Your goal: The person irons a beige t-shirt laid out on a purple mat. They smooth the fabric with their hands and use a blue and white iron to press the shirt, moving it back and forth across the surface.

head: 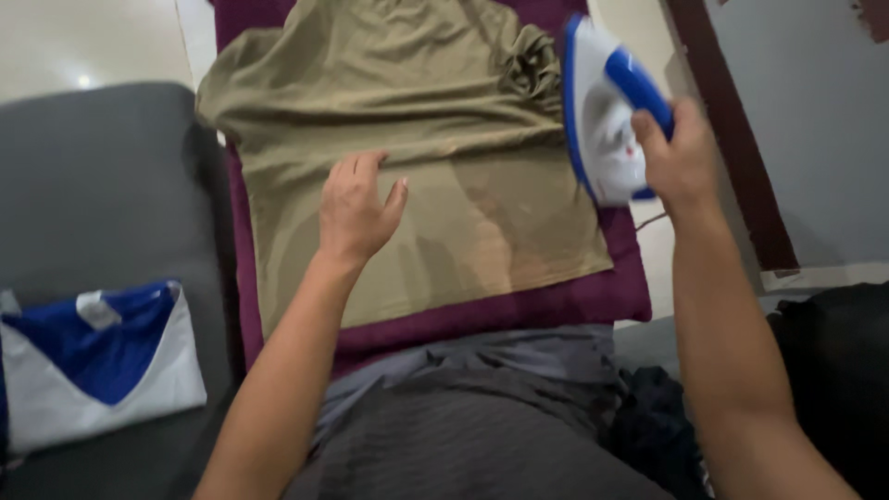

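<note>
Left hand (356,208) is pressing flat, fingers together, on the olive-khaki cloth garment (417,139), which is lying spread over the purple padded mat (556,301). Right hand (681,162) is gripping, fingers wrapped, the blue handle of the white-and-blue plastic iron (602,116), tilted at the garment's right edge.

I count two hands: my left hand (356,208) and my right hand (681,157). There is one iron (607,111), white and blue. I see one olive shirt (407,139), one purple mat (519,310), one folded blue and white cloth (97,366), and one grey sofa (102,185)
</note>
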